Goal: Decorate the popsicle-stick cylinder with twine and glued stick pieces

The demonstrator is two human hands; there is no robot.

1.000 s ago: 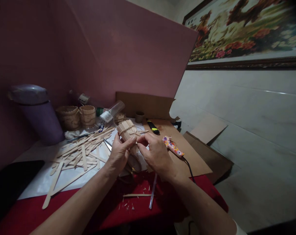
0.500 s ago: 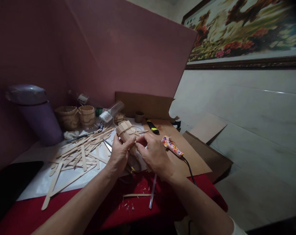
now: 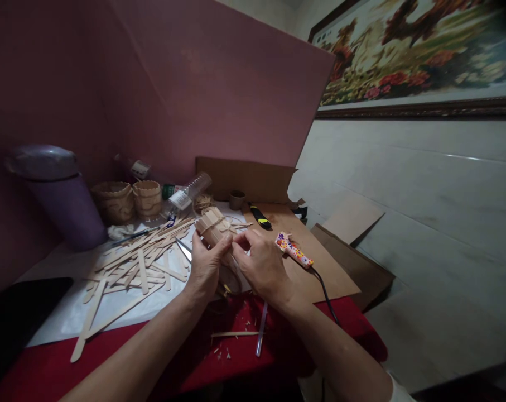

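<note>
My left hand (image 3: 203,265) is closed around a small holder made of wooden craft sticks (image 3: 213,224), tilted above the table. Twine (image 3: 216,222) is wrapped around its upper part. Against the holder's right side, my right hand (image 3: 261,265) has thumb and forefinger pinched together; what lies between them is too small to make out. Partly hidden beneath my hands are scissors (image 3: 184,249), one blade showing at the left. To the left spreads a pile of loose craft sticks (image 3: 141,268).
A floral glue gun (image 3: 294,250) and a utility knife (image 3: 260,216) lie on cardboard (image 3: 319,273) at right. A clear glue stick (image 3: 261,329) is near the front edge. Behind are a twine ball (image 3: 203,202), plastic bottle (image 3: 189,190), two wooden cups (image 3: 147,200) and purple container (image 3: 68,206).
The holder has tilted slightly and shifted a little left in my left hand. My right hand keeps its pinch beside it. The whole view has drifted slightly.
</note>
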